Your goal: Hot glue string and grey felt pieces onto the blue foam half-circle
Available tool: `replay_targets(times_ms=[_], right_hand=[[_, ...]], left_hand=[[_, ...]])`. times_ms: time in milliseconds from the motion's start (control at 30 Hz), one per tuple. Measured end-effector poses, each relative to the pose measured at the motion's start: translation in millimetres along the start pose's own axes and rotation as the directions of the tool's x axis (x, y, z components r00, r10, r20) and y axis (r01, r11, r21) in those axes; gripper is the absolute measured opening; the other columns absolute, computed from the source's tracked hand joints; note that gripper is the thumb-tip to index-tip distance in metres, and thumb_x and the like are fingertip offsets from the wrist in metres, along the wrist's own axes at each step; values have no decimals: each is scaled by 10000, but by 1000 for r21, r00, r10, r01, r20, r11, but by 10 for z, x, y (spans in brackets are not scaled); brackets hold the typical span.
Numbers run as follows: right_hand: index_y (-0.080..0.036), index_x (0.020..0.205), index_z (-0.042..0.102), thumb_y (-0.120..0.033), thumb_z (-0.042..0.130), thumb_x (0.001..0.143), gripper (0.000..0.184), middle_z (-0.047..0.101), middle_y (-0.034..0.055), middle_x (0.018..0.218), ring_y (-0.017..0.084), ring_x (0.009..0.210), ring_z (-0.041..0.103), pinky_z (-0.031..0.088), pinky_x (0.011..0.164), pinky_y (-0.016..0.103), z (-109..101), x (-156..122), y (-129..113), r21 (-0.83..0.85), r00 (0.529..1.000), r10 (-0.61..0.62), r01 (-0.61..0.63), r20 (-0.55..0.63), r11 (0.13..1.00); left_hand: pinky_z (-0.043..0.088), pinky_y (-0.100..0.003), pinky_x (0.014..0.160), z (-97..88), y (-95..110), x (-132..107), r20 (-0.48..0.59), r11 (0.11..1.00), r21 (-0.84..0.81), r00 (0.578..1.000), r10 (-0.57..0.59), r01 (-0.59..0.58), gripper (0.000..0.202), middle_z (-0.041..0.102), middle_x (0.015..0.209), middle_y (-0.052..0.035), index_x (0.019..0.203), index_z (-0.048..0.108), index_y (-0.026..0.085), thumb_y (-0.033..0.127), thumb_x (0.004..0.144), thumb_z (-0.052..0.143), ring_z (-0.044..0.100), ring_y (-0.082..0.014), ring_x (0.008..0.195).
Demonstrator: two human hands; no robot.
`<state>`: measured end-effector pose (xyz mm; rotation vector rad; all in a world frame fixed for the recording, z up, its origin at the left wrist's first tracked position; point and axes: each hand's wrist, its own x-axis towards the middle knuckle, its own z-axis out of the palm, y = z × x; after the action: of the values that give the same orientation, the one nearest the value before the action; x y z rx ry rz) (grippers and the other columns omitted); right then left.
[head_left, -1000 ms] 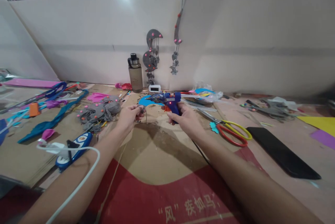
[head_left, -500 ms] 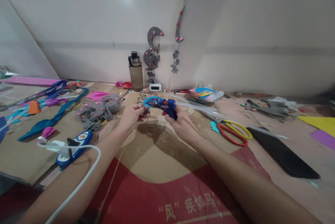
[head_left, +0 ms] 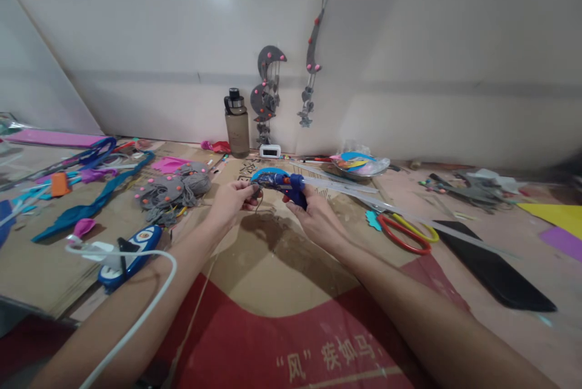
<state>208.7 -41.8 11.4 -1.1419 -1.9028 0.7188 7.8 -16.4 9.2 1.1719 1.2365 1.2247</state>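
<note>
My right hand [head_left: 311, 210] is closed around the handle of a blue hot glue gun [head_left: 291, 186], held over the cardboard [head_left: 291, 268]. A long clear glue stick [head_left: 364, 195] runs out of its back to the right. The gun's nozzle points left, at the fingertips of my left hand [head_left: 234, 200]. Those fingers pinch a small dark grey piece [head_left: 254, 192] with a thin cord hanging down; its exact shape is mostly hidden. Just behind the nozzle lies a blue curved shape [head_left: 268, 172].
Left are grey felt pieces with yarn [head_left: 173, 189], a blue-and-white device [head_left: 130, 259] and a white cable [head_left: 154, 292]. Scissors [head_left: 407, 237] and a black slab [head_left: 495, 268] lie right. Behind stand a bottle [head_left: 237, 128], a small clock [head_left: 270, 151] and a white panel [head_left: 159, 62] with hanging moon ornaments [head_left: 268, 86].
The glue gun has tilted slightly, its glue stick's tail now reaching lower and further right. Its nozzle sits closer to the piece in my left hand. Both hands keep their hold.
</note>
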Motion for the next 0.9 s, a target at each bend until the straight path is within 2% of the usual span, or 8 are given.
replay_targets(times_ms=[433, 900], right_hand=[[-202, 1073, 534, -305, 478, 843, 258, 639, 82, 994, 202, 878, 597, 452, 795, 355, 32, 3, 44, -76, 1000, 14, -16, -25, 997], [-193, 1080, 528, -306, 469, 840, 272, 639, 86, 987, 212, 870, 586, 442, 782, 348, 5, 2, 15, -121, 999, 42, -46, -32, 992]], left_hand=[[390, -191, 437, 3, -1, 2, -18, 999, 42, 1000, 8, -7, 272, 639, 630, -58, 657, 656, 119, 384, 629, 709, 525, -87, 483], [369, -188, 440, -31, 10, 24, -32, 1000, -16, 999, 22, -23, 278, 611, 584, -24, 645, 642, 130, 397, 620, 716, 510, -73, 465]])
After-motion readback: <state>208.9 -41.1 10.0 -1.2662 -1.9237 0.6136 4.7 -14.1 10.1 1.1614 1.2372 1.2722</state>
